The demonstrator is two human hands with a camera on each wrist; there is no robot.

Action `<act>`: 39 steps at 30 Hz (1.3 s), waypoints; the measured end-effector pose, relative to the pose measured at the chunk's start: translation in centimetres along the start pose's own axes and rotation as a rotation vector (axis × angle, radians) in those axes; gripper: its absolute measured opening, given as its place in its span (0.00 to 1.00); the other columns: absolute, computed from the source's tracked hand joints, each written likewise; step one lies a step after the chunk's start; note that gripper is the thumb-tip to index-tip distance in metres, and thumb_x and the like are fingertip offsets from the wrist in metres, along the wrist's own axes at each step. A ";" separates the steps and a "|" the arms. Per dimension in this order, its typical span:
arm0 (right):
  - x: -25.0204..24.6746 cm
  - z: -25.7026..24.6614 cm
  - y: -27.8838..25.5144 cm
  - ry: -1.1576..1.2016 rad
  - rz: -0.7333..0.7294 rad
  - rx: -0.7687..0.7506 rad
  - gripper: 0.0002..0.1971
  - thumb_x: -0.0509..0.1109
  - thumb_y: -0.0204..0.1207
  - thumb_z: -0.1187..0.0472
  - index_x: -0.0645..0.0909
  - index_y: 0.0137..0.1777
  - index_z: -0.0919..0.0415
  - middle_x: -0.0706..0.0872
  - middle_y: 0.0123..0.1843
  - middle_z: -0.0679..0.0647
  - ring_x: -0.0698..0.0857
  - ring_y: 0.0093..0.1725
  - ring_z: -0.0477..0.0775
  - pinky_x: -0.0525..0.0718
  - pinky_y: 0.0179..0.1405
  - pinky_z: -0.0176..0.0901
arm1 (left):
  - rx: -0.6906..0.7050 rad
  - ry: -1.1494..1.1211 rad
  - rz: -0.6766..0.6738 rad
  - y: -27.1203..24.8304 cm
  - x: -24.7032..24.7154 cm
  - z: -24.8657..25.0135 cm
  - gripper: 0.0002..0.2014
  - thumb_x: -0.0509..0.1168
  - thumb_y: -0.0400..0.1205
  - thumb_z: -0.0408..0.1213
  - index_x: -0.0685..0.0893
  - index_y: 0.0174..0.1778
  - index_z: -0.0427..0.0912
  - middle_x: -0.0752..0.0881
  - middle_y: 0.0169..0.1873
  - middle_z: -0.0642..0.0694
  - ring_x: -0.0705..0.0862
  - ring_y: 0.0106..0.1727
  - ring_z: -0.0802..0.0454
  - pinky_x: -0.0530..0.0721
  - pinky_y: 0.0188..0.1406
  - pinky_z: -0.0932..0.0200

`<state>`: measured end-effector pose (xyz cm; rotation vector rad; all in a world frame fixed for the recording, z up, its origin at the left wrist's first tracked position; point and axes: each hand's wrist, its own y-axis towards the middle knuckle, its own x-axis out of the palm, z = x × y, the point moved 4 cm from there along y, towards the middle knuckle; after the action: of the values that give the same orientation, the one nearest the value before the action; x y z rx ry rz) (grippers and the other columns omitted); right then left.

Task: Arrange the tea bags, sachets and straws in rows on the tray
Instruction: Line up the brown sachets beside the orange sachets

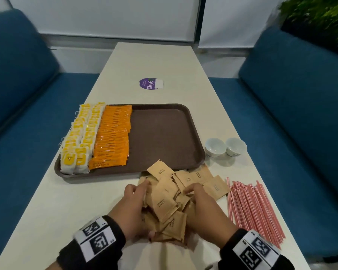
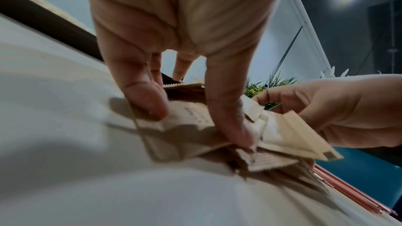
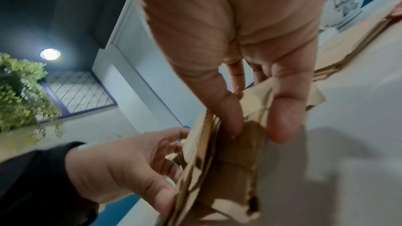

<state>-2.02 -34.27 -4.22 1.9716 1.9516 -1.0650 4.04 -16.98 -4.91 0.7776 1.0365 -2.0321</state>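
Note:
A brown tray (image 1: 164,133) holds two rows of yellow tea bags (image 1: 80,137) along its left side and a row of orange sachets (image 1: 113,133) beside them; its right half is bare. In front of the tray lies a loose pile of brown sugar sachets (image 1: 168,201). My left hand (image 1: 139,203) and right hand (image 1: 197,199) grip a bunch of these sachets from either side. The left wrist view shows my left hand (image 2: 193,121) curled on the sachets (image 2: 187,137). My right hand (image 3: 256,126) pinches the stack (image 3: 228,169). Red-striped straws (image 1: 252,207) lie to the right.
Two small white cups (image 1: 216,147) (image 1: 235,147) stand right of the tray. A purple round sticker (image 1: 150,83) sits further up the narrow white table (image 1: 66,201). Blue benches (image 1: 300,114) flank both long edges. More sugar sachets (image 1: 203,178) lie flat near the tray's front rim.

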 end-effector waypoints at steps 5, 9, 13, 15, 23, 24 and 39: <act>-0.3 -1.2 -0.6 0.371 0.006 0.181 0.16 0.57 0.77 0.70 0.71 0.62 0.53 0.77 0.40 0.52 0.78 0.33 0.48 0.75 0.26 0.35 | 0.010 -0.005 -0.005 0.0 -0.4 0.2 0.60 0.81 0.61 0.48 0.47 0.81 0.50 0.60 0.68 0.49 0.76 0.65 0.50 0.76 0.65 0.62; 0.3 -2.0 -0.8 0.274 0.030 0.176 0.26 0.78 0.68 0.54 0.69 0.61 0.48 0.79 0.50 0.49 0.83 0.44 0.49 0.81 0.32 0.37 | 0.084 0.022 -0.002 0.1 -0.6 0.5 0.53 0.78 0.65 0.48 0.50 0.80 0.49 0.61 0.67 0.48 0.78 0.63 0.48 0.78 0.60 0.61; 1.7 -2.8 -1.1 0.041 0.068 0.115 0.34 0.82 0.59 0.57 0.65 0.59 0.40 0.80 0.52 0.49 0.82 0.45 0.46 0.85 0.37 0.37 | 0.125 -0.001 0.008 0.3 -0.6 0.5 0.52 0.77 0.66 0.52 0.51 0.80 0.50 0.61 0.70 0.48 0.75 0.67 0.49 0.77 0.65 0.59; 2.0 -3.2 -1.3 0.024 0.101 0.088 0.33 0.81 0.62 0.55 0.65 0.60 0.36 0.78 0.54 0.44 0.81 0.50 0.45 0.81 0.39 0.31 | 0.145 -0.016 0.018 0.2 -0.6 0.5 0.49 0.75 0.69 0.52 0.51 0.79 0.50 0.61 0.70 0.48 0.76 0.66 0.50 0.77 0.64 0.61; 2.6 -3.2 -0.9 0.185 0.208 0.044 0.22 0.80 0.66 0.59 0.73 0.53 0.40 0.82 0.52 0.40 0.79 0.47 0.36 0.73 0.33 0.19 | 0.201 -0.121 -0.007 0.6 -0.7 0.0 0.49 0.76 0.68 0.49 0.52 0.80 0.52 0.60 0.70 0.50 0.74 0.67 0.52 0.76 0.66 0.60; 2.5 -3.2 -0.9 0.205 0.195 0.059 0.22 0.80 0.67 0.59 0.73 0.54 0.43 0.81 0.50 0.40 0.80 0.45 0.37 0.74 0.32 0.20 | 0.197 -0.164 -0.017 0.7 -0.9 -0.2 0.49 0.77 0.68 0.47 0.54 0.80 0.53 0.61 0.71 0.51 0.73 0.68 0.52 0.75 0.68 0.60; 1.8 -2.9 0.8 0.501 0.060 0.131 0.18 0.77 0.62 0.80 0.81 0.46 0.61 0.87 0.45 0.58 0.85 0.45 0.53 0.88 0.45 0.49 | 0.258 -0.414 -0.028 2.0 -1.2 -1.6 0.28 0.80 0.64 0.35 0.73 0.49 0.63 0.75 0.53 0.59 0.76 0.37 0.60 0.80 0.39 0.67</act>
<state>-0.49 -31.27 -3.45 2.5479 2.0692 -0.7493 6.60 -16.09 -5.58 0.4374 0.5622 -2.2522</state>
